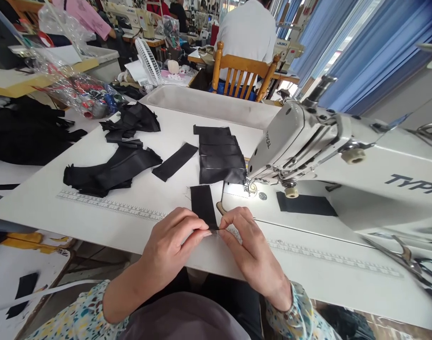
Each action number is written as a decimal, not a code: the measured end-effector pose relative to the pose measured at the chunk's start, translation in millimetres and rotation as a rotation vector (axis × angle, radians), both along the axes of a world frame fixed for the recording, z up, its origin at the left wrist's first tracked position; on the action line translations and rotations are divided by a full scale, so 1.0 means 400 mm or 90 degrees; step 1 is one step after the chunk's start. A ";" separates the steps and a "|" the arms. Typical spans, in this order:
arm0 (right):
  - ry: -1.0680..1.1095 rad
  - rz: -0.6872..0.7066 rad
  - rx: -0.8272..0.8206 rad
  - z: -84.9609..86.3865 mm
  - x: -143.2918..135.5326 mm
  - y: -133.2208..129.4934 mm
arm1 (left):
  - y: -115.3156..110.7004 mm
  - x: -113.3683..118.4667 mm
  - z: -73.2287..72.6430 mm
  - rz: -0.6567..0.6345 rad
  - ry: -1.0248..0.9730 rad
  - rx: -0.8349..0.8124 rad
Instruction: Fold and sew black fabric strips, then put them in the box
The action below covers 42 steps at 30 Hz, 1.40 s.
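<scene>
A narrow black fabric strip point(203, 203) lies on the white sewing table, its near edge at my fingertips. My left hand point(180, 241) pinches that edge at its left part, thumb against forefinger. At the right corner of the same edge, my right hand point(247, 245) is closed in a pinch too. Just beyond, a row of joined black fabric pieces point(221, 156) reaches the needle area of the sewing machine point(301, 137). Another black strip point(175, 162) lies to the left, and one more point(306, 204) rests under the machine arm.
Heaps of black fabric point(109, 167) cover the table's left part. A ruler scale point(329, 255) runs along the front. Scissors point(407, 259) lie at the right edge. Beyond the table stand a wooden chair point(246, 68) with a seated person and a small white fan point(148, 61).
</scene>
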State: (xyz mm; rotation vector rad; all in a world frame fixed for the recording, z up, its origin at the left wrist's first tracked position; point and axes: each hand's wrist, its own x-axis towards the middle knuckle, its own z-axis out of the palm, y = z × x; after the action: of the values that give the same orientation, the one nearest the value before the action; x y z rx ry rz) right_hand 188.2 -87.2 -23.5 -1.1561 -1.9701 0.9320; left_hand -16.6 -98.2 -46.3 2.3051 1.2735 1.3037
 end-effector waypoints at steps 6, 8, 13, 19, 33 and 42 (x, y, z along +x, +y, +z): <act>-0.103 0.051 0.022 -0.006 0.014 -0.014 | -0.017 -0.018 -0.016 -0.062 0.067 -0.035; -0.148 0.064 0.034 -0.011 0.016 -0.018 | -0.020 -0.020 -0.023 -0.082 0.089 -0.041; -0.232 0.082 0.076 -0.018 0.020 -0.022 | -0.028 -0.016 -0.029 -0.102 0.095 -0.082; -0.236 0.100 0.078 -0.013 0.021 -0.010 | -0.041 -0.014 -0.025 -0.067 0.085 -0.110; -0.345 0.148 0.095 0.018 0.007 0.039 | -0.040 0.002 -0.019 0.017 0.054 -0.181; -0.417 0.150 0.092 0.026 -0.003 0.056 | -0.039 0.007 -0.026 0.044 0.045 -0.197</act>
State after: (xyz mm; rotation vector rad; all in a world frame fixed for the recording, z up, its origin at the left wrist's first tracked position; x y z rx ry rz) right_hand 187.0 -64.8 -13.0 -1.2676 -2.6925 0.5360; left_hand -14.0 -113.8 -56.7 2.1218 1.4720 0.9703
